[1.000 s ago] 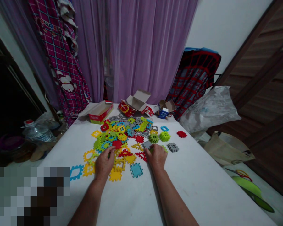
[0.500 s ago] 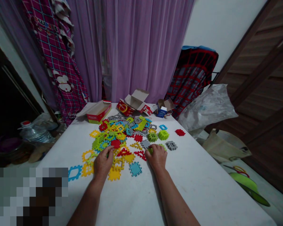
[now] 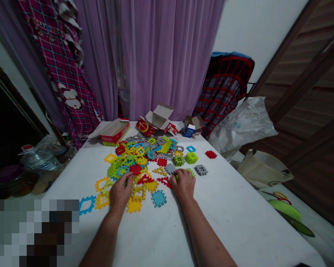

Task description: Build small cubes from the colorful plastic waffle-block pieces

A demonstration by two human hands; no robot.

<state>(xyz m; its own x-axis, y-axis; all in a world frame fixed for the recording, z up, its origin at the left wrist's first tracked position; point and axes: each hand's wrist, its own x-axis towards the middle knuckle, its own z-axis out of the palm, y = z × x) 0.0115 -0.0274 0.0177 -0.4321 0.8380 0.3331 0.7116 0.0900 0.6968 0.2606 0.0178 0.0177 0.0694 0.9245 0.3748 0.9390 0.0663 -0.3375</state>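
Note:
At the near side of a heap of toothed plastic building pieces [image 3: 139,151], my left hand [image 3: 121,192] rests with thumb and fingers drawn together. A speck of green shows at its fingertips, too small to make out. My right hand [image 3: 184,184] is curled over a light green building piece [image 3: 177,178], mostly hidden under the fingers. Between the hands lie a turquoise square piece [image 3: 159,198], a red triangular piece [image 3: 164,181] and several yellow pieces [image 3: 134,205]. Beyond my right hand sit two assembled green blocks [image 3: 191,158] and a grey one [image 3: 200,170].
Opened cardboard boxes stand along the table's far edge: a red-green one [image 3: 115,132], a red one [image 3: 156,122] and a blue one [image 3: 189,129]. A red piece [image 3: 210,154] lies near the right edge of the white table [image 3: 233,211]. Purple curtains [image 3: 167,55] hang behind.
The whole view has shifted slightly, so everything sits a little further left. Both hands keep nearly the same place and pose among the pieces.

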